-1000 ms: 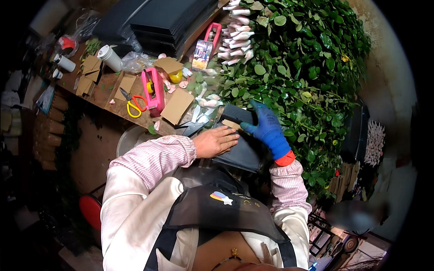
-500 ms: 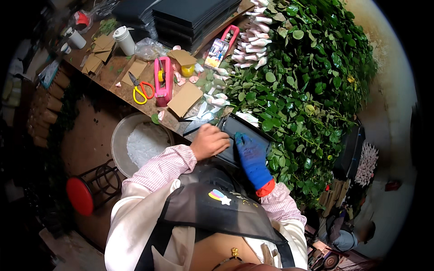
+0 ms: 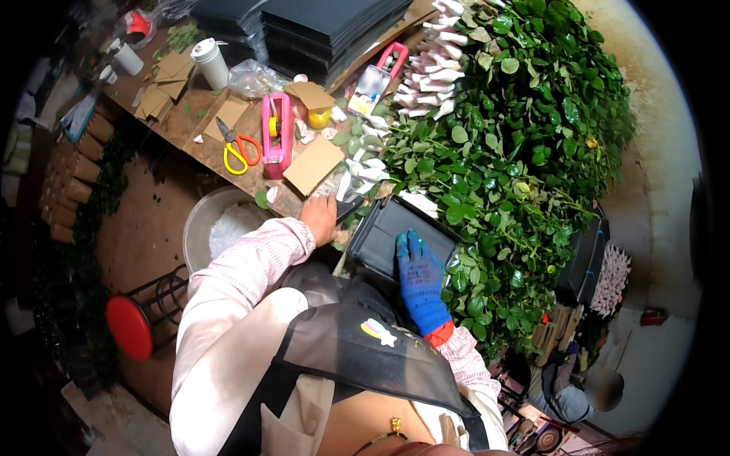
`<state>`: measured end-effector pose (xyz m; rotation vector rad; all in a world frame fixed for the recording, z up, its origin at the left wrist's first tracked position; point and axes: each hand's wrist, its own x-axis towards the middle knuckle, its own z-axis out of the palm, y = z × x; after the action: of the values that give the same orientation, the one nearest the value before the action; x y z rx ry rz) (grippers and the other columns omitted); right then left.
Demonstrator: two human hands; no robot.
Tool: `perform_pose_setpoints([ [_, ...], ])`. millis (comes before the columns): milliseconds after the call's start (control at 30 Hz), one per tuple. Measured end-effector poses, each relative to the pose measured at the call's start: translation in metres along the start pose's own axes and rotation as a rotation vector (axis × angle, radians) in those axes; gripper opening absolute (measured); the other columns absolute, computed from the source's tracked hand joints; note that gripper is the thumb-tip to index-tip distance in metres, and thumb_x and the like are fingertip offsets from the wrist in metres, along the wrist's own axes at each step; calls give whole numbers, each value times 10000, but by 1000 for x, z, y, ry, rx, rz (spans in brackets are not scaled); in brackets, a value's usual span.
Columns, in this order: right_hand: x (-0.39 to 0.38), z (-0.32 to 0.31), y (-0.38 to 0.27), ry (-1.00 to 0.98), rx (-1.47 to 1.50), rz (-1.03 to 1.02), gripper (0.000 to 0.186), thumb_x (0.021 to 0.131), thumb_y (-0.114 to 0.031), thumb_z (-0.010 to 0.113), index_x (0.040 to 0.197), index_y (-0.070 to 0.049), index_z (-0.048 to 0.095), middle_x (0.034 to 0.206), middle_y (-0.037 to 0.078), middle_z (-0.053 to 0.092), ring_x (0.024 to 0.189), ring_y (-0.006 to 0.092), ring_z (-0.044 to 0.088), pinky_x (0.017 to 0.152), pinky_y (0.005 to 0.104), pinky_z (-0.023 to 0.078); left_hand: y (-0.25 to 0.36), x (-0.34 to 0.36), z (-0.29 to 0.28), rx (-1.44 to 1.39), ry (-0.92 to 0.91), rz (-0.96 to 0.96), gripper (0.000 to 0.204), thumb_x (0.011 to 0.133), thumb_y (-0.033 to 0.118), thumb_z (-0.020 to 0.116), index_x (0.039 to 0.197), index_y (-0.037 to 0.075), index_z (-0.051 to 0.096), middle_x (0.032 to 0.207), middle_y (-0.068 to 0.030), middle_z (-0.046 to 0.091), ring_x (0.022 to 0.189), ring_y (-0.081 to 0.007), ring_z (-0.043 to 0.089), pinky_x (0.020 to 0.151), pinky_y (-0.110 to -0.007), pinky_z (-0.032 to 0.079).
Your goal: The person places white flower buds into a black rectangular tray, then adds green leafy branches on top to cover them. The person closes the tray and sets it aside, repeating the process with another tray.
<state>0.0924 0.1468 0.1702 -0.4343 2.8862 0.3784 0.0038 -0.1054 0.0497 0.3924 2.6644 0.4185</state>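
My bare left hand lies at the table's front edge with its fingers stretched out. Its fingertips are beside a dark, flat piece, and I cannot tell whether they press on it. In a blue glove, my right hand rests flat on a shallow black plastic tray, fingers extended and holding nothing. The tray sits at the table's corner, against a large heap of leafy green stems. Several white-sleeved flower buds lie just beyond it.
On the table are scissors, a pink tape dispenser, cardboard pieces, a white cup, a phone and stacked black sheets. A bucket and red stool stand at left.
My left hand has moved left, off the tray to the table edge, and its fingers have straightened. My right hand has shifted slightly nearer me and flattened, so more of the tray shows.
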Motion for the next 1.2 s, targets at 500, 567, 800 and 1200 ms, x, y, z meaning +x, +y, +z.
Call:
perform_pose_setpoints([
  [500, -2, 8, -8, -35, 33, 51, 620, 960, -140, 543, 1567, -88, 429, 1656, 137, 407, 1384, 308, 529, 953, 458, 574, 12, -44, -74, -461, -212, 179, 545, 812, 60, 684, 1336, 80, 534, 1147, -248, 695, 1122, -468, 655, 943, -518, 523],
  [567, -2, 8, -9, -29, 35, 59, 619, 959, -131, 543, 1566, -86, 431, 1654, 136, 409, 1382, 308, 530, 944, 451, 579, 16, -37, -77, -320, -225, 145, 484, 821, 104, 714, 1280, 92, 563, 1032, -236, 728, 1006, -476, 693, 877, -546, 541],
  [800, 0, 6, -7, -46, 29, 42, 618, 963, -116, 538, 1571, -86, 427, 1658, 138, 402, 1379, 315, 531, 951, 444, 584, -9, -25, -57, -542, -205, 283, 431, 807, 137, 755, 1201, 65, 597, 1043, -226, 719, 1001, -448, 691, 863, -539, 544],
  [1200, -2, 7, -3, -32, -32, -6, 656, 937, -30, 554, 1575, -108, 425, 1635, 139, 417, 1360, 306, 551, 987, 395, 568, -9, -74, -35, 302, 396, 564, 145, 889, 161, 579, 980, 60, 630, 917, -91, 608, 953, -276, 625, 1095, -476, 442],
])
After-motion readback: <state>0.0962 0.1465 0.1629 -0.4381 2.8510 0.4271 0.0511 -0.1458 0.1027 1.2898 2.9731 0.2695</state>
